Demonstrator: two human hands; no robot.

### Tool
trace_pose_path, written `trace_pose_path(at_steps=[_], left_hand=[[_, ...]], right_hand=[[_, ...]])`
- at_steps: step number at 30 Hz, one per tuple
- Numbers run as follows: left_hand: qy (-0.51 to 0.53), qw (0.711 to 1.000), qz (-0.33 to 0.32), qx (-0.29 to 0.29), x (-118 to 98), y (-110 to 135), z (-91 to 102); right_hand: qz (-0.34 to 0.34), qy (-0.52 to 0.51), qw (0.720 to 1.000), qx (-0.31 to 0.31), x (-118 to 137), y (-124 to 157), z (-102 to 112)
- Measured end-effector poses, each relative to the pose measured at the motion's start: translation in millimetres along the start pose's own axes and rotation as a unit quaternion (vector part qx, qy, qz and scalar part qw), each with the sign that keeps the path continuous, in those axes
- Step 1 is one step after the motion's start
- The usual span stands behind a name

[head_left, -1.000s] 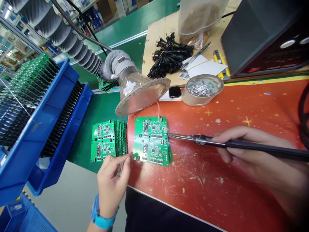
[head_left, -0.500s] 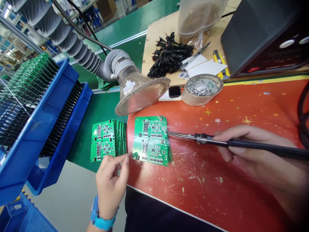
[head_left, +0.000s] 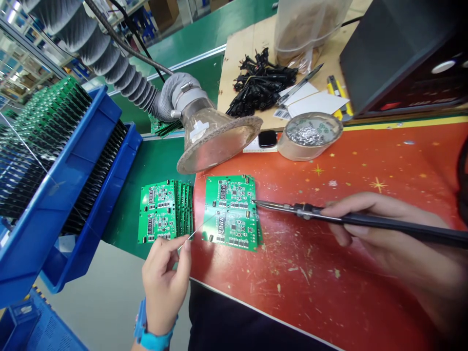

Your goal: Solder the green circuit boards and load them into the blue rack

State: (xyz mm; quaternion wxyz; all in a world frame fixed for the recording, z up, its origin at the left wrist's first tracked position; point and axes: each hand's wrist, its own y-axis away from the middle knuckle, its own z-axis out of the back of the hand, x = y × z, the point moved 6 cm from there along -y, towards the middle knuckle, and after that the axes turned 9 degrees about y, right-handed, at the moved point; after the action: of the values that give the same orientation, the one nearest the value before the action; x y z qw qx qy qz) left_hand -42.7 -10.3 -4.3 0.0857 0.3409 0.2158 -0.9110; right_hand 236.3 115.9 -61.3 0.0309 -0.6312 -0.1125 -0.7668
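A green circuit board (head_left: 231, 212) lies flat on the red mat (head_left: 329, 273). My right hand (head_left: 395, 243) grips a black soldering iron (head_left: 351, 220), and its metal tip touches the board's right edge. My left hand (head_left: 164, 280), with a blue wristband, pinches a thin solder wire (head_left: 210, 220) that runs up and right across the board toward the tip. To the left, a second green board (head_left: 158, 211) tops a fanned stack on the green surface.
A clear fume-extractor hood (head_left: 215, 134) on a grey ribbed hose hangs just behind the board. Blue bins (head_left: 69, 180) with racked boards stand at left. Behind are a tape roll (head_left: 310, 135) holding metal bits, black connectors (head_left: 261, 83), a phone and a dark box (head_left: 405, 53).
The iron tip has shifted slightly along the board's right edge. My left hand has dropped a little down and left, with the solder wire now stretched further across the board.
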Motion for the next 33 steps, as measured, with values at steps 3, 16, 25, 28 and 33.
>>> trace_pose_path(at_steps=[3,16,25,28,33], left_hand=[[-0.002,1.000,-0.001,0.005,-0.5,0.2,-0.5],[0.008,1.000,0.000,0.020,-0.1,1.2,-7.5],[0.006,1.000,0.000,0.020,0.1,2.4,-8.2],[0.004,1.000,0.004,0.022,0.6,3.1,-8.6],[0.006,1.000,0.004,0.019,-0.5,4.5,-7.9]], right_hand=[[-0.004,0.013,1.000,-0.004,-1.0,-0.6,1.4],[0.010,0.009,1.000,-0.006,1.6,1.5,2.5],[-0.002,-0.008,1.000,0.012,0.6,1.2,-1.0],[-0.007,-0.006,1.000,0.013,-2.2,0.6,-0.9],[-0.021,-0.006,1.000,0.005,-6.3,-0.5,1.6]])
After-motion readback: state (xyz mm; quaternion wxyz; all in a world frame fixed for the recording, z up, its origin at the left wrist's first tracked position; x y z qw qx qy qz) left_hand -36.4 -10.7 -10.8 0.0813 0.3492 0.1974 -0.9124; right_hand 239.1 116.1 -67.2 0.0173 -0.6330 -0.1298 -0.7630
